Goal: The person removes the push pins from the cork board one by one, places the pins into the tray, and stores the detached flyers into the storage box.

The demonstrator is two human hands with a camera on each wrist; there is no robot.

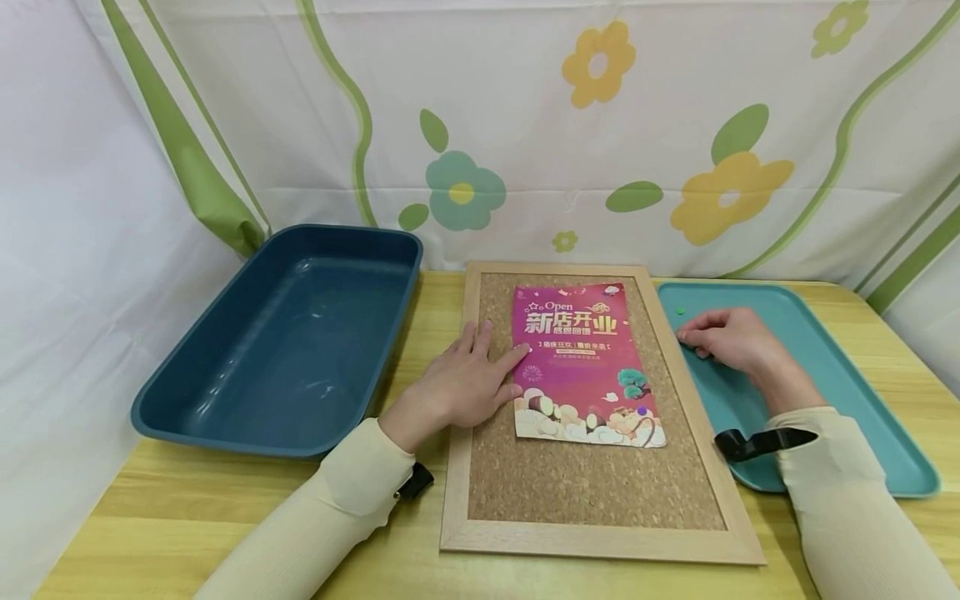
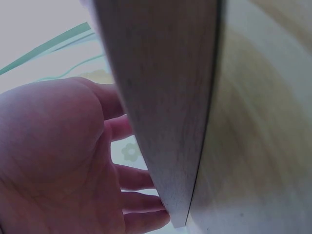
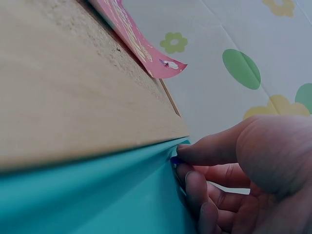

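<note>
A pink and purple poster (image 1: 573, 367) lies on a wood-framed cork board (image 1: 592, 492), with a small blue push pin (image 1: 642, 411) near its lower right corner. My left hand (image 1: 465, 379) rests spread over the board's left side, its thumb and forefinger on the poster's left edge. Over the left rim of the teal tray (image 1: 817, 375), my right hand (image 1: 738, 342) pinches a small blue push pin (image 3: 176, 160) between thumb and forefinger. The poster's top corner curls up from the board in the right wrist view. A small green push pin (image 1: 680, 311) lies on the tray beyond the fingertips.
A deep dark blue basin (image 1: 292, 333) stands left of the board on the wooden table (image 1: 187, 517). The tray sits close along the board's right side. Behind the table hangs a white curtain (image 1: 525, 108) with a flower print.
</note>
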